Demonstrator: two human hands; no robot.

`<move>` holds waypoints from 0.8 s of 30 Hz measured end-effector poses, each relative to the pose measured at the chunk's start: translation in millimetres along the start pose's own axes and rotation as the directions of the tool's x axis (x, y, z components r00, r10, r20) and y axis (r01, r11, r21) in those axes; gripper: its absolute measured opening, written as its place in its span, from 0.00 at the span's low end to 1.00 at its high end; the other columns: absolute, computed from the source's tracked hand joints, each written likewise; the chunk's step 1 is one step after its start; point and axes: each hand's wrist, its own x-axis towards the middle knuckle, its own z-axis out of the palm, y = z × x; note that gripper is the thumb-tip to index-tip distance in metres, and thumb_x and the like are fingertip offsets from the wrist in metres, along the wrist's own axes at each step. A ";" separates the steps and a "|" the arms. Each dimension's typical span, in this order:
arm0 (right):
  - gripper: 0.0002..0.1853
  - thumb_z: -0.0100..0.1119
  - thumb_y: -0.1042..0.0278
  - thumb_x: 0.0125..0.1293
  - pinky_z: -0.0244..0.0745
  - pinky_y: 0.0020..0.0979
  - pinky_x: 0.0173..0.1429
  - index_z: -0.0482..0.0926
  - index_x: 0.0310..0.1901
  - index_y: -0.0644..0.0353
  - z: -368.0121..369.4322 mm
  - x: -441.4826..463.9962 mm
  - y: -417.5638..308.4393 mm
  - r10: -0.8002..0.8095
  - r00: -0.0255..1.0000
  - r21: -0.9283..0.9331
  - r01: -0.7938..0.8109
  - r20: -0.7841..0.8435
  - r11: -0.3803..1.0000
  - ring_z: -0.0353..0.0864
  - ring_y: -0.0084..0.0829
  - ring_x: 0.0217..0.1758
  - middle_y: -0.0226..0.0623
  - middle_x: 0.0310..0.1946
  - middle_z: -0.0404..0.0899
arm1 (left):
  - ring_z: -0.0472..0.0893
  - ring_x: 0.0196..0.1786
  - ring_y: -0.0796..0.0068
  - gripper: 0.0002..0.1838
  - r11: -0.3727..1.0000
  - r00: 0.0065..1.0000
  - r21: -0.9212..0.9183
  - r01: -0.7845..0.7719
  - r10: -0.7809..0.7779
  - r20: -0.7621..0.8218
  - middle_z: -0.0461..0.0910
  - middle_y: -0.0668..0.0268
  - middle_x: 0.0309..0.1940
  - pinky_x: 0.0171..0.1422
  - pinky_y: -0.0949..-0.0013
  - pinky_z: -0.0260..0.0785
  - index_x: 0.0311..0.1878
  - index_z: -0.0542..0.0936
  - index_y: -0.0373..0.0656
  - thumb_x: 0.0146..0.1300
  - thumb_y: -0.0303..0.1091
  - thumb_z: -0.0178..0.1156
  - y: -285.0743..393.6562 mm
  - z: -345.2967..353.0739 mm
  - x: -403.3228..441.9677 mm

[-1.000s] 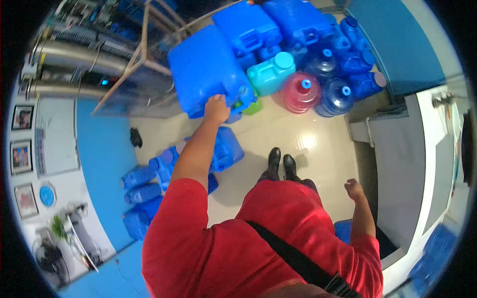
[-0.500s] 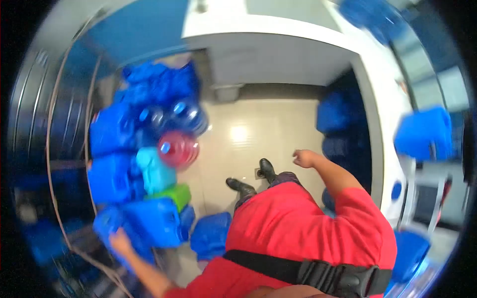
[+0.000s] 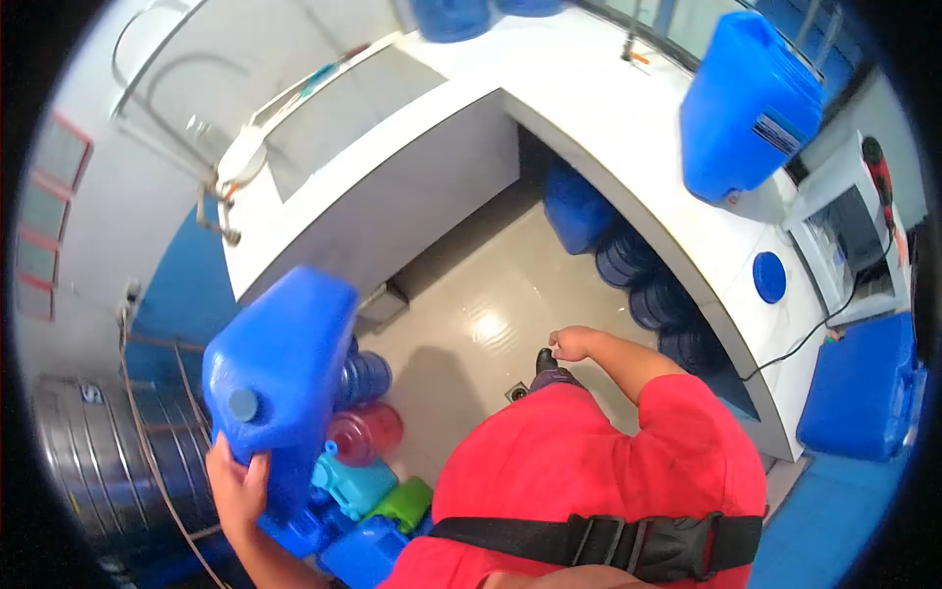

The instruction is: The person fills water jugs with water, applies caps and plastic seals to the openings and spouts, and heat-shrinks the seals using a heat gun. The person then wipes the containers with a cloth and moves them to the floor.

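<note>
My left hand (image 3: pixel 238 481) is closed on the grip of a large blue jerry can (image 3: pixel 280 363) with a round blue cap. The can is raised and tilted, over other containers on the floor. Below and beside it are a clear pink water jug (image 3: pixel 366 434), a turquoise jug (image 3: pixel 353 483), a green container (image 3: pixel 402 506) and more blue cans (image 3: pixel 365 552). My right hand (image 3: pixel 572 344) hangs over the floor in front of my body, near my boot (image 3: pixel 546 360). Its fingers are loosely curled, with nothing visible in them.
A white counter (image 3: pixel 589 93) with a sink (image 3: pixel 358 108) curves around ahead and to the right. Another blue can (image 3: pixel 751 108) and a blue lid (image 3: pixel 769 278) lie on it. Blue round bottles (image 3: pixel 625 257) stand underneath. A ribbed metal tank (image 3: pixel 128 461) is at left.
My left hand has lifted the blue jerry can up from the group at left. My view has turned left toward the sink. My right hand still hangs before me.
</note>
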 end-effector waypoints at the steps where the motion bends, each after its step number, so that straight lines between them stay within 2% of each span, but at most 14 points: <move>1: 0.27 0.59 0.55 0.63 0.74 0.44 0.60 0.74 0.62 0.57 -5.5 -1.2 15.8 0.006 1.000 0.028 -0.005 -0.024 1.000 0.82 0.50 0.54 0.49 0.47 0.85 | 0.81 0.42 0.45 0.18 0.942 0.958 0.176 -0.285 0.282 0.043 0.83 0.54 0.37 0.52 0.59 0.71 0.48 0.78 0.33 0.51 0.25 0.60 42.6 5.3 33.2; 3: 0.26 0.59 0.54 0.64 0.74 0.45 0.60 0.75 0.61 0.58 -27.7 -13.1 41.1 -0.029 0.990 0.104 0.043 -0.136 0.994 0.81 0.50 0.55 0.51 0.48 0.84 | 0.79 0.49 0.38 0.21 0.941 0.901 0.043 -0.336 0.308 0.306 0.81 0.46 0.43 0.56 0.56 0.71 0.49 0.78 0.34 0.46 0.24 0.59 118.5 11.9 99.4; 5: 0.26 0.59 0.54 0.64 0.74 0.45 0.60 0.75 0.60 0.58 -51.8 -33.5 60.2 -0.011 0.978 0.140 0.041 -0.211 0.989 0.81 0.50 0.55 0.51 0.50 0.83 | 0.79 0.51 0.41 0.21 0.787 0.826 0.276 -0.552 0.472 0.307 0.81 0.47 0.45 0.59 0.51 0.70 0.49 0.79 0.36 0.47 0.24 0.59 170.6 27.1 159.7; 7: 0.25 0.59 0.54 0.65 0.74 0.46 0.59 0.75 0.59 0.59 -64.6 -52.6 77.7 0.016 0.961 0.175 0.034 -0.275 0.984 0.81 0.50 0.55 0.51 0.51 0.82 | 0.78 0.57 0.45 0.18 0.575 0.729 0.460 -0.677 0.611 0.309 0.80 0.49 0.48 0.61 0.51 0.69 0.47 0.79 0.38 0.49 0.23 0.60 218.7 48.0 221.9; 9: 0.24 0.58 0.54 0.66 0.74 0.45 0.60 0.75 0.60 0.59 -68.8 -69.1 95.5 0.028 0.921 0.270 0.084 -0.388 0.959 0.80 0.50 0.56 0.51 0.54 0.80 | 0.77 0.60 0.49 0.13 0.332 0.510 0.511 -0.793 0.820 0.258 0.80 0.52 0.49 0.64 0.53 0.68 0.44 0.79 0.40 0.53 0.24 0.58 278.1 76.5 278.4; 10: 0.24 0.58 0.54 0.66 0.74 0.45 0.60 0.75 0.60 0.59 -75.0 -81.1 99.1 0.056 0.912 0.289 0.070 -0.405 0.955 0.80 0.50 0.56 0.51 0.54 0.80 | 0.76 0.62 0.51 0.11 0.243 0.424 0.497 -0.833 0.857 0.292 0.80 0.54 0.49 0.65 0.53 0.68 0.43 0.79 0.41 0.55 0.25 0.57 313.4 87.3 303.1; 13: 0.24 0.57 0.55 0.68 0.75 0.44 0.60 0.74 0.61 0.58 -101.5 -124.2 89.3 0.167 0.872 0.408 0.041 -0.460 0.912 0.80 0.49 0.56 0.49 0.54 0.80 | 0.74 0.65 0.58 0.06 -0.019 0.171 0.470 -0.882 0.919 0.356 0.81 0.63 0.50 0.67 0.55 0.66 0.38 0.78 0.44 0.58 0.28 0.55 406.2 122.6 363.8; 14: 0.23 0.57 0.56 0.69 0.75 0.43 0.60 0.74 0.61 0.58 -111.5 -139.2 84.9 0.187 0.846 0.459 0.076 -0.500 0.885 0.81 0.47 0.56 0.49 0.54 0.80 | 0.74 0.65 0.58 0.06 -0.041 0.138 0.460 -0.887 0.927 0.348 0.81 0.63 0.50 0.67 0.55 0.66 0.38 0.78 0.44 0.58 0.28 0.55 432.2 135.0 382.6; 16: 0.23 0.57 0.57 0.70 0.76 0.42 0.59 0.74 0.62 0.58 -125.9 -165.8 78.1 0.234 0.806 0.520 0.104 -0.543 0.848 0.81 0.45 0.56 0.49 0.55 0.80 | 0.73 0.66 0.58 0.07 -0.214 -0.053 0.376 -0.902 0.917 0.395 0.79 0.66 0.49 0.69 0.54 0.65 0.40 0.78 0.46 0.58 0.29 0.57 477.6 160.5 415.8; 18: 0.21 0.59 0.61 0.69 0.76 0.40 0.58 0.75 0.60 0.60 -141.3 -187.8 72.8 0.274 0.651 0.550 0.264 -0.708 0.793 0.83 0.42 0.53 0.47 0.50 0.82 | 0.73 0.66 0.59 0.06 -0.260 -0.106 0.361 -0.896 0.913 0.394 0.79 0.67 0.49 0.69 0.54 0.65 0.40 0.78 0.47 0.58 0.30 0.57 516.4 187.2 436.6; 19: 0.21 0.59 0.61 0.69 0.76 0.40 0.58 0.75 0.60 0.60 -152.7 -201.2 70.4 0.294 0.636 0.553 0.254 -0.714 0.793 0.83 0.42 0.53 0.47 0.50 0.82 | 0.74 0.65 0.60 0.06 -0.288 -0.134 0.359 -0.888 0.908 0.397 0.80 0.68 0.49 0.69 0.54 0.65 0.40 0.78 0.48 0.58 0.32 0.58 530.7 198.0 445.6; 21: 0.19 0.59 0.65 0.70 0.77 0.35 0.55 0.75 0.60 0.61 -176.0 -231.4 63.8 0.451 0.551 0.668 0.290 -0.703 0.686 0.83 0.33 0.51 0.43 0.48 0.83 | 0.74 0.65 0.60 0.07 -0.309 -0.173 0.352 -0.884 0.914 0.367 0.80 0.68 0.51 0.69 0.54 0.66 0.41 0.79 0.48 0.59 0.31 0.57 552.2 218.3 466.0; 23: 0.19 0.59 0.66 0.70 0.77 0.34 0.56 0.75 0.60 0.61 -196.6 -264.5 59.5 0.559 0.501 0.722 0.222 -0.661 0.655 0.83 0.30 0.51 0.41 0.47 0.84 | 0.74 0.65 0.60 0.08 -0.340 -0.226 0.333 -0.880 0.914 0.336 0.80 0.68 0.53 0.69 0.54 0.67 0.42 0.80 0.49 0.59 0.30 0.57 575.6 238.0 483.0; 24: 0.19 0.59 0.66 0.70 0.77 0.32 0.56 0.76 0.60 0.61 -203.7 -276.2 60.1 0.637 0.471 0.770 0.164 -0.610 0.617 0.82 0.27 0.50 0.40 0.45 0.84 | 0.74 0.65 0.60 0.11 -0.269 -0.165 0.311 -0.911 0.932 0.324 0.79 0.69 0.55 0.69 0.55 0.67 0.44 0.81 0.50 0.59 0.27 0.57 582.0 246.0 493.6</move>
